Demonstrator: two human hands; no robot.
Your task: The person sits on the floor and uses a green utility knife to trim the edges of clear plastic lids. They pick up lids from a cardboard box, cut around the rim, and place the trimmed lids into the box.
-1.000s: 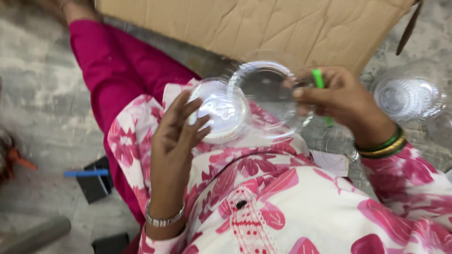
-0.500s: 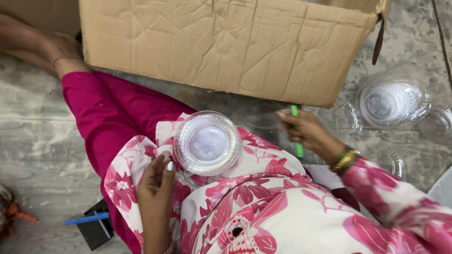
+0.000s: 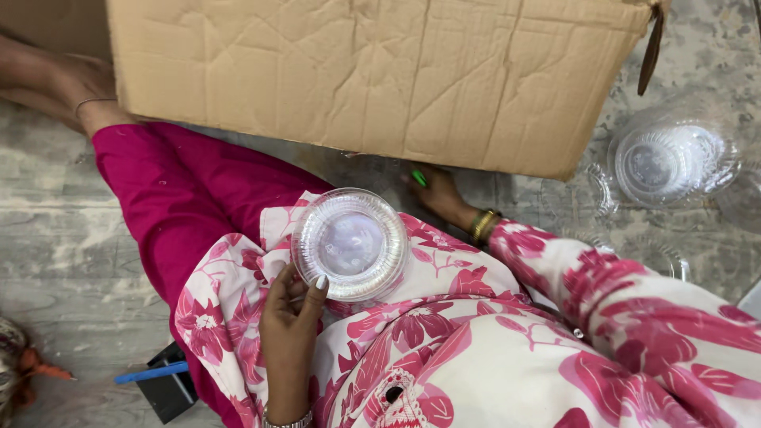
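I sit on the floor in a pink flowered dress. My left hand (image 3: 291, 313) holds the near rim of a round clear plastic container (image 3: 350, 242) resting on my lap. My right hand (image 3: 434, 192) reaches forward to the floor under the edge of the cardboard box (image 3: 372, 71), gripping a green marker (image 3: 418, 178). Its fingers are partly hidden by the box's shadow and clear plastic on the floor there.
A stack of clear plastic containers (image 3: 670, 162) sits on the stone floor at right, with loose clear lids (image 3: 634, 250) nearby. A blue pen on a black object (image 3: 158, 380) lies at lower left. My bare foot (image 3: 67, 87) is at upper left.
My right hand let go of a clear lid it held up and moved forward and down to the floor by the box. The container settled onto my lap.
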